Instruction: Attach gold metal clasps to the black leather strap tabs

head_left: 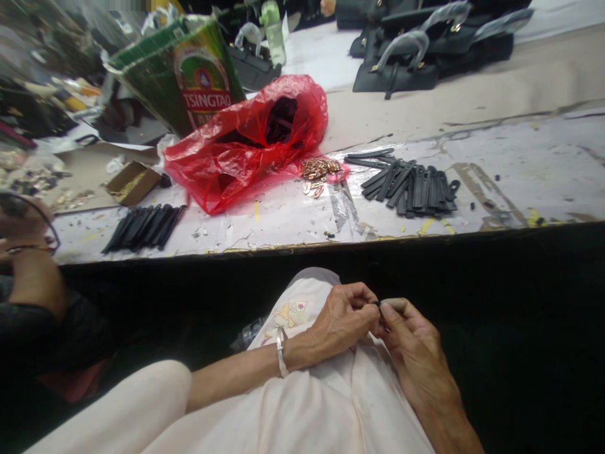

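Note:
Above my lap, my left hand (344, 316) and my right hand (416, 343) meet with fingertips pinched together. Between them shows a bit of a small black piece (378, 305), mostly covered by the fingers; its full shape is hidden. On the bench beyond lies a pile of black straps (416, 186), some with a rounded, holed end. Left of that pile are small gold-coloured metal fittings (320, 169) on pink plastic. A second row of black straps (144, 227) lies farther left along the bench edge.
A crumpled red plastic bag (236, 157) with dark pieces inside lies mid-bench, before a green Tsingtao carton (189, 75). A small cardboard box (133, 183) sits left. Black handbags (397, 69) and a bottle (273, 31) stand behind. Another person's arm (35, 277) is at the left.

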Tool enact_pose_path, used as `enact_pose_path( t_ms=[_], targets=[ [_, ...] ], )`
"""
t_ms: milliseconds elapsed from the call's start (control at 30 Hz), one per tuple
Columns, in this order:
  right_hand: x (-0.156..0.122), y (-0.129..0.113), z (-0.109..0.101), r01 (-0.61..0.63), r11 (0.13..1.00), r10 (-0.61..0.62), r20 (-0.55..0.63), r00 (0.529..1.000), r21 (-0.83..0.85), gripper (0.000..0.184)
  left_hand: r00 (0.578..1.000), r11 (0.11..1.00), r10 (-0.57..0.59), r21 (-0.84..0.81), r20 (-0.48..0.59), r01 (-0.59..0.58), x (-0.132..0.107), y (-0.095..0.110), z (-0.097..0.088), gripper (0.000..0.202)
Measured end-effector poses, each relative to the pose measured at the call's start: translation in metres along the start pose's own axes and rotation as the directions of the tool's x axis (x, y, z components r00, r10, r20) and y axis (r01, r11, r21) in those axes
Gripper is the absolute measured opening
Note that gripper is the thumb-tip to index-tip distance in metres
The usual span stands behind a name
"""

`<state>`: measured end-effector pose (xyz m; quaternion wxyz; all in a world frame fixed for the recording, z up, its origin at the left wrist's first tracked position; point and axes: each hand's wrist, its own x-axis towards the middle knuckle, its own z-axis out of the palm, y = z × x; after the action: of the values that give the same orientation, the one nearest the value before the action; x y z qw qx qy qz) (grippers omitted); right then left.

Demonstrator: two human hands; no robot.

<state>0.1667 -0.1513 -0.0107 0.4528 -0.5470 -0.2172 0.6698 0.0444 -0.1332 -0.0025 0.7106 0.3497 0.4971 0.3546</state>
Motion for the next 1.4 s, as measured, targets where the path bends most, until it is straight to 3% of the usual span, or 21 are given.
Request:
enact_pose_path(
  t_ms=[133,233,367,467,567,733,867,1100,1400],
  targets=[
    [0.002,0.002,0.001,-0.019,0.999,0.019,-0.011,1.000,0.034,0.037,0.996,0.999,-0.024,-0.021,0.090,0.026,0.001,-0.005,-0.006,0.009],
    [0.005,0.005,-0.005,0.042,0.987,-0.056,-0.084,0.995,-0.157,0.034,0.993,0.999,-0.008,0.050,0.116,0.003,0.001,-0.004,-0.008,0.008],
    [0.007,0.002,-0.011,0.158,0.805,-0.248,-0.083,0.965,-0.572,0.036,0.992,0.990,0.026,0.138,0.121,-0.042,0.001,0.001,-0.009,0.015],
    [0.009,-0.003,-0.010,0.213,0.713,-0.321,-0.041,0.946,-0.668,0.035,0.990,0.990,-0.042,0.139,0.135,0.023,0.003,0.007,-0.011,0.022],
    [0.012,-0.002,-0.014,0.203,0.715,-0.316,-0.051,0.947,-0.669,0.034,0.979,0.987,-0.115,0.130,0.167,0.094,0.005,0.009,-0.019,0.021],
    [0.018,0.012,-0.026,0.164,0.803,-0.263,-0.093,0.960,-0.574,0.038,0.938,0.991,-0.120,0.087,0.324,0.097,0.006,0.002,-0.034,0.041],
    [0.020,0.017,-0.028,0.155,0.855,-0.232,-0.097,0.968,-0.495,0.039,0.934,0.984,-0.173,0.018,0.313,0.177,0.003,0.003,-0.032,0.042],
    [0.018,0.016,-0.026,0.181,0.850,-0.253,-0.082,0.964,-0.495,0.040,0.928,0.971,-0.237,0.032,0.289,0.238,0.000,0.017,-0.025,0.040],
    [0.014,0.011,-0.020,0.157,0.833,-0.249,-0.105,0.963,-0.530,0.039,0.970,0.986,-0.156,0.089,0.185,0.142,0.012,-0.016,-0.028,0.010]
  ],
)
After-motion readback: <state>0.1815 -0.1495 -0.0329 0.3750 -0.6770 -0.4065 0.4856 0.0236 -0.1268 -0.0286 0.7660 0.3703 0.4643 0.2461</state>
